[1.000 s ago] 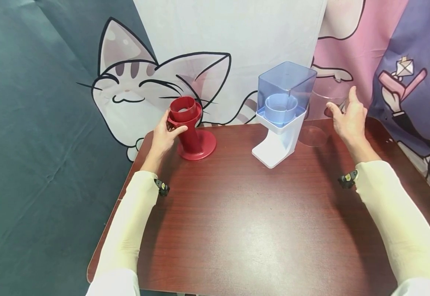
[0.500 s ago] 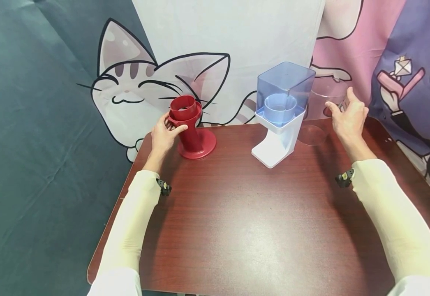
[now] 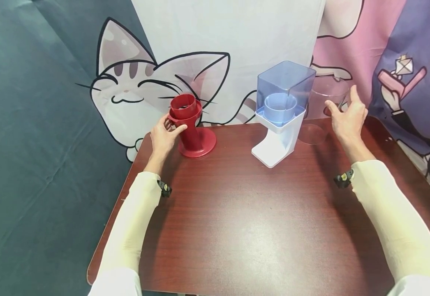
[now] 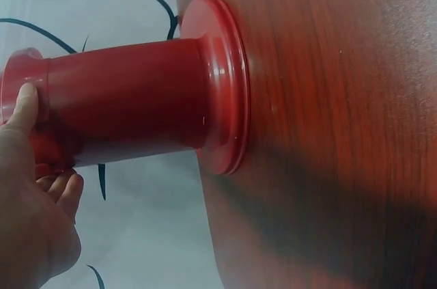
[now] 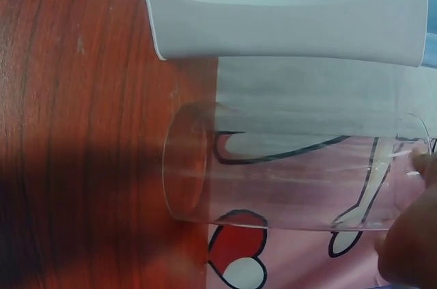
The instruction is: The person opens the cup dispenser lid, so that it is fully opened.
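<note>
My left hand [image 3: 163, 133] grips the upper collar of a red pedestal stand [image 3: 190, 137], thumb in front and fingers behind. The stand is upright on its round flared base, with an open ring at the top. In the left wrist view, the thumb presses on the red collar [image 4: 41, 91]. At the right, my right hand [image 3: 350, 117] holds a clear cylinder [image 3: 320, 105] near its upper rim, thumb and fingers spread round it. The cylinder [image 5: 300, 173] stands upright on the table; its outline is faint. Part of the right hand [image 5: 413, 234] is cut off in the right wrist view.
A white dispenser base [image 3: 274, 150] with a blue see-through square hopper [image 3: 287, 78] stands between the hands, close to the clear cylinder's left side. The brown wooden table [image 3: 237, 218] reaches back to a printed cloth backdrop [image 3: 267, 33].
The red stand and my left hand have shifted very slightly away from me. My right hand and the clear cylinder look nearly unchanged.
</note>
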Available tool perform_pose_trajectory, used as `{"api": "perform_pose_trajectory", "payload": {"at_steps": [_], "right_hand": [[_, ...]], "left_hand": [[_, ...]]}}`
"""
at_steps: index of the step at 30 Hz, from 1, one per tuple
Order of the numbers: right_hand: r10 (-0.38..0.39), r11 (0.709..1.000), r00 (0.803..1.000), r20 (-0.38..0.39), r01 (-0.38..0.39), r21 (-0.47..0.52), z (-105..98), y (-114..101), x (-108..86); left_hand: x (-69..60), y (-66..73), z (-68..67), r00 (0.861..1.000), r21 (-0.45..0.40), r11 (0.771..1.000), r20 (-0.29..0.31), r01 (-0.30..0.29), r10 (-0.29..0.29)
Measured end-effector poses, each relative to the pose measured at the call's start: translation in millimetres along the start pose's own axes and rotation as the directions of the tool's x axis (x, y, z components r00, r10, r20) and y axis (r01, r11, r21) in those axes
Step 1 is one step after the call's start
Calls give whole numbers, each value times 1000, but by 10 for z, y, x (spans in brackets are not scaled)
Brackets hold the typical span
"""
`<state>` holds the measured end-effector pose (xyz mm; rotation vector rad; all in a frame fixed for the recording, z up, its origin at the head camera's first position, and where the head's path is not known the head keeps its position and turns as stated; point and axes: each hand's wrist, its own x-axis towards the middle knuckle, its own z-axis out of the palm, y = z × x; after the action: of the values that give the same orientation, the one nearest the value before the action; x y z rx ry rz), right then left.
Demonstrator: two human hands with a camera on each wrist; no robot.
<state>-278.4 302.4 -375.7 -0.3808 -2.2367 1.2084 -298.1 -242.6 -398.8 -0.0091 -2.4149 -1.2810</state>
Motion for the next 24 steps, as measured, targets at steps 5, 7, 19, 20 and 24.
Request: {"api": "perform_pose_trajectory", "payload": {"at_steps": [5, 7, 19, 20, 24], "right_hand": [[-82, 976, 993, -80, 97, 194, -43, -81, -64], [-137, 960, 988, -66, 149, 238, -59, -130, -99], [-380, 903, 920, 90, 349, 251, 6, -150, -261], [-381, 905, 918, 111, 345, 251, 19, -148, -272], [-388, 905, 902, 189, 333, 266, 73, -164, -308]], "left_hand": [[-40, 4, 7, 1000, -42, 999, 3, -3, 3], [-54, -5, -11, 1000, -48, 999, -2, 5, -5], [-160, 148, -102, 991, -63, 994, -106, -86, 79], [-164, 183, -93, 988, -66, 992, -119, -106, 98], [-198, 351, -23, 969, -50, 979, -159, -197, 187]]}}
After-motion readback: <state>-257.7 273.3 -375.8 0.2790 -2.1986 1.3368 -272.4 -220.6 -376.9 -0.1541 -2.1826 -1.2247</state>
